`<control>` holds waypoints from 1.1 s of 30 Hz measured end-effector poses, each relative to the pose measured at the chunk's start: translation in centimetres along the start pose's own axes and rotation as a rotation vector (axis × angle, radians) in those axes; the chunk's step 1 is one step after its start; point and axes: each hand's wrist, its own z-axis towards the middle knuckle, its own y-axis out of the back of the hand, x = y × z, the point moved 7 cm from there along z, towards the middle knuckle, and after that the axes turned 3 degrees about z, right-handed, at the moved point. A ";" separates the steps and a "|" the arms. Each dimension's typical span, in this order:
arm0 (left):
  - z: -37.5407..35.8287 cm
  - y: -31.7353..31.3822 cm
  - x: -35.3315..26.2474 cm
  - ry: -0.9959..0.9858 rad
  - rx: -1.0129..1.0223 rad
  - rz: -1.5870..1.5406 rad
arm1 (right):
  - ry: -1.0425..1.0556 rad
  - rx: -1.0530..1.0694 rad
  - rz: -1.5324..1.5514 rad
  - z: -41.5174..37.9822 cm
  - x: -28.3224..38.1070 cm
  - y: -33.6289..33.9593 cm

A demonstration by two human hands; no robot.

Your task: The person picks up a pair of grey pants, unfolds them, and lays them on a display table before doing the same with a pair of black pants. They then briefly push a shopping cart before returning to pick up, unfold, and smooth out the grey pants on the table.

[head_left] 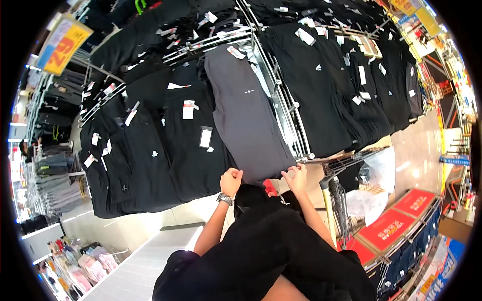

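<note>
A pair of dark grey trousers (pixel 246 110) hangs lengthwise over the rack, between black trousers (pixel 188 140) on the left and more black trousers (pixel 311 90) on the right. At the lower right corner of the grey pair, my right hand (pixel 295 178) pinches the fabric edge. My left hand (pixel 231 181), with a watch on its wrist, is at the lower left corner of the same trousers, its fingers curled together; what they hold is too small to make out. A white tag (pixel 236 52) lies at the top of the grey pair.
Metal rack bars (pixel 288 108) run beside the grey trousers. A shopping cart (pixel 337 200) with plastic bags (pixel 365 203) stands at the right. Red signs (pixel 391 228) top a lower display. A white slatted surface (pixel 150 266) is at the lower left, and a yellow price sign (pixel 64 45) hangs upper left.
</note>
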 end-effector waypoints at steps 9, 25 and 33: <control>-5.0 -9.7 6.9 0.059 0.153 -0.484 | 0.181 -0.171 0.138 0.8 -2.9 -2.2; -7.8 -7.6 5.3 -0.047 -0.192 0.011 | 0.182 -0.210 0.400 0.2 -3.3 1.7; -13.3 -15.2 22.8 0.176 0.558 -0.311 | 0.127 0.107 0.211 -9.2 -12.6 -7.1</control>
